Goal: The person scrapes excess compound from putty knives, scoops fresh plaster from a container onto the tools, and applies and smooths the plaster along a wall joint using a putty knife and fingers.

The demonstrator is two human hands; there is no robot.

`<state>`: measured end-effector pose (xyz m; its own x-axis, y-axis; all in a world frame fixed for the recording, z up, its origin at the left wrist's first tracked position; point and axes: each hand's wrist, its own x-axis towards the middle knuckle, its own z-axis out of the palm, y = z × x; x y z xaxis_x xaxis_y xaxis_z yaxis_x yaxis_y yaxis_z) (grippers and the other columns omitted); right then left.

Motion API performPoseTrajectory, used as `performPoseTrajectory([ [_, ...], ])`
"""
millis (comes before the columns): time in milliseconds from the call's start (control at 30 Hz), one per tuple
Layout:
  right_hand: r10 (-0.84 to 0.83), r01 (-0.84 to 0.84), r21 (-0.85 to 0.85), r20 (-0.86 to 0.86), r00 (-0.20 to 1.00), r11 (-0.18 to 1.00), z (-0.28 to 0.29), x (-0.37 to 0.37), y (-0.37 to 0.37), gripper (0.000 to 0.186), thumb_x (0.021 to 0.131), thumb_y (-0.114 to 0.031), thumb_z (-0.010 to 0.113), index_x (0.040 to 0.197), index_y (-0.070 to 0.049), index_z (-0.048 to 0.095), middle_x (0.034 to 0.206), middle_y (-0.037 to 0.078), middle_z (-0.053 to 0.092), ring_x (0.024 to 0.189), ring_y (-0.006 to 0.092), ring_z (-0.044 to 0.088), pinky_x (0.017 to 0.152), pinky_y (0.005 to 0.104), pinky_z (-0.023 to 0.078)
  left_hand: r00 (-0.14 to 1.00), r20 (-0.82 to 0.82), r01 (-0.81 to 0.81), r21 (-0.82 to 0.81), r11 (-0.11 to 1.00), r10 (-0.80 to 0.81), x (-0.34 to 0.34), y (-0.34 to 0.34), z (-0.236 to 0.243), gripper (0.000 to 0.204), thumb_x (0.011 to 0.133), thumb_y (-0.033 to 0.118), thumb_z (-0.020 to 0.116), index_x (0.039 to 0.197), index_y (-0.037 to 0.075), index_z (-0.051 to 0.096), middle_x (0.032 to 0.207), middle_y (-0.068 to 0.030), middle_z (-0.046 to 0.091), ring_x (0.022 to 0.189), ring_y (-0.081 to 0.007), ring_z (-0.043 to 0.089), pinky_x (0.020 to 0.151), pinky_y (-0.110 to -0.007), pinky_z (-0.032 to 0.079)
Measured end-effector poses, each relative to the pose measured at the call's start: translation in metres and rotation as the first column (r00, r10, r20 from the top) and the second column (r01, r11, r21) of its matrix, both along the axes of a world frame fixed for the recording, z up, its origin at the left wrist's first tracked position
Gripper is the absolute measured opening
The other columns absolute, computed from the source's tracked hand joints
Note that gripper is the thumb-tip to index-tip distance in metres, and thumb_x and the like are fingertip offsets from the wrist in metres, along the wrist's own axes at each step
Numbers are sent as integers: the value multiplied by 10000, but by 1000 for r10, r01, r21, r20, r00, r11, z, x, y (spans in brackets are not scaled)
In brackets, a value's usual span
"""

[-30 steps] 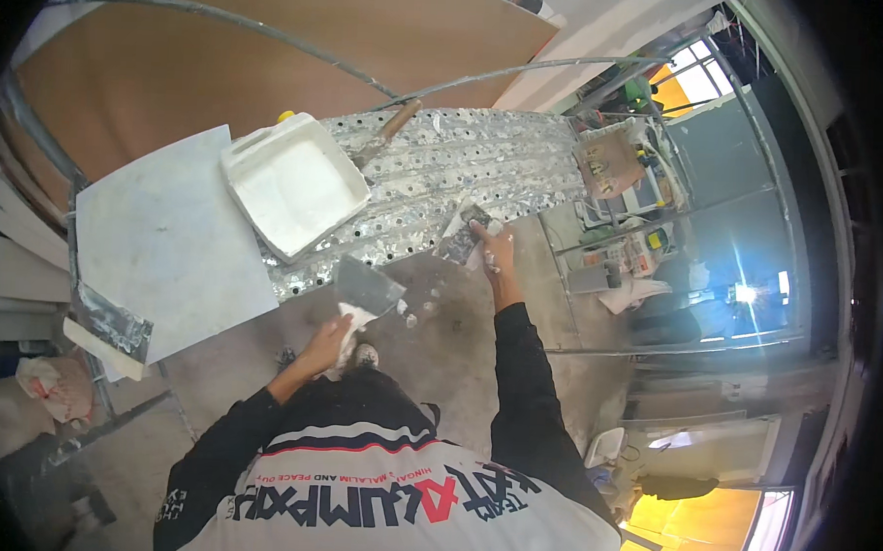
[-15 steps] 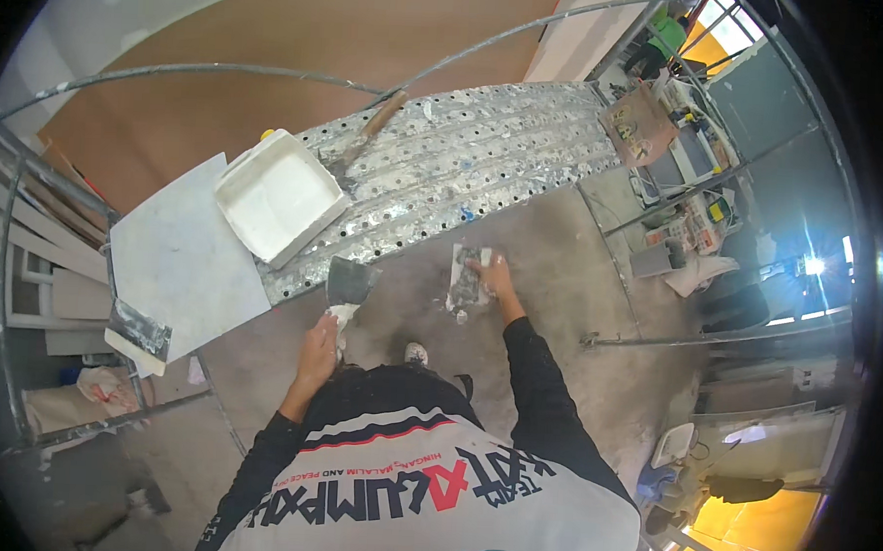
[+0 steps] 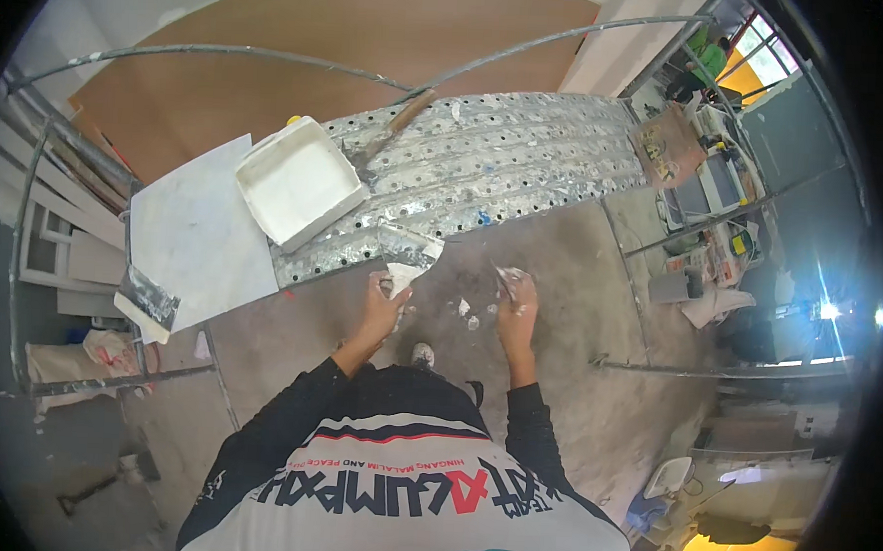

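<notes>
My left hand (image 3: 381,314) is closed round a wide putty knife (image 3: 410,247), its blade raised and streaked with white compound. My right hand (image 3: 516,313) grips a smaller scraper (image 3: 506,276), seen nearly edge-on and smeared with white. Flecks of white compound show below, between the hands. Beyond them, a square white tray (image 3: 298,176) holding white compound sits on the perforated metal plank (image 3: 506,150). A wooden-handled tool (image 3: 409,114) lies beside the tray. At the plank's left lie a white board (image 3: 197,230) and a coated flat blade (image 3: 148,300).
Scaffold tubes (image 3: 234,52) surround the plank, with a brown panel (image 3: 354,25) behind. A brown bag (image 3: 666,145) and piled items sit at the right. A worker in green (image 3: 705,62) is in the back right. Concrete floor (image 3: 574,409) lies below.
My left hand has moved right, lifting and turning the putty knife. My right hand has tilted its scraper from face-up to nearly edge-on.
</notes>
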<state>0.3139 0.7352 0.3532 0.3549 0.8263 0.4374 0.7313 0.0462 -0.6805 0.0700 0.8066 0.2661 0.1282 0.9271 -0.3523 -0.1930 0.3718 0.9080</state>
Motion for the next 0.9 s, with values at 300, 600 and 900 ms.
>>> performPoseTrajectory([
  [300, 400, -184, -401, 564, 723, 898, -12, -90, 57, 327, 797, -42, 588, 1114, 22, 636, 1071, 186, 597, 1069, 345, 574, 872, 440, 480, 932, 280, 290, -204, 935, -228, 10, 30, -13, 331, 1012, 253, 550, 1208, 17, 427, 821, -91, 606, 580, -175, 607, 476, -318, 520],
  [600, 389, -109, -434, 634, 668, 895, -8, -112, 88, 338, 801, -69, 586, 1122, 20, 643, 1081, 153, 593, 1053, 336, 577, 868, 414, 473, 938, 300, 228, -162, 960, -172, 17, 28, -28, 266, 1024, 305, 523, 1018, 39, 525, 724, -53, 577, 482, -157, 532, 395, -324, 431],
  [900, 293, -80, -325, 682, 671, 942, -17, -121, 87, 279, 806, -43, 572, 1063, 41, 640, 1028, 173, 594, 1007, 358, 594, 781, 441, 498, 932, 337, 217, -217, 952, -135, 7, 26, -5, 207, 1029, 250, 513, 1097, 55, 501, 671, -31, 507, 420, -136, 455, 370, -311, 391],
])
